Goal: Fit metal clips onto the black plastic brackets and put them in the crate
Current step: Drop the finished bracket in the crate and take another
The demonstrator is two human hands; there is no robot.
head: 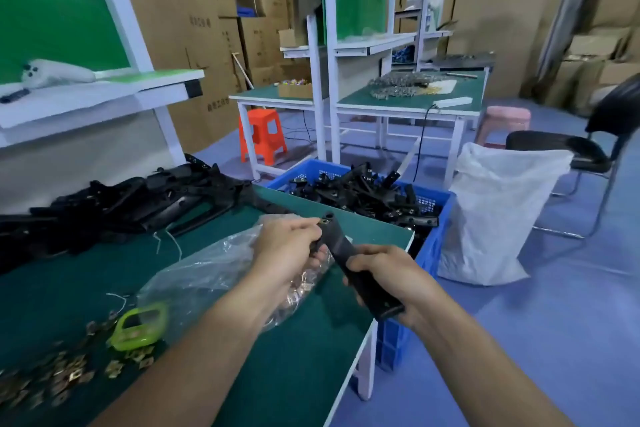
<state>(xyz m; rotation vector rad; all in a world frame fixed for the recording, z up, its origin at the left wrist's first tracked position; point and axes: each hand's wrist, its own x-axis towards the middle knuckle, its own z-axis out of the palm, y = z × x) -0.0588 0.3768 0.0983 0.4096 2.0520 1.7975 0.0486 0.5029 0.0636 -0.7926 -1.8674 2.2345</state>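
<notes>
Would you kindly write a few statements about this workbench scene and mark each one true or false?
1. The left hand and the right hand both grip one black bracket. True.
2. The blue crate is empty. False: many brackets lie in it.
3. Loose metal clips lie on the table at the near left. True.
4. The white sack stands on the table. False: it stands on the floor beside the blue crate.
</notes>
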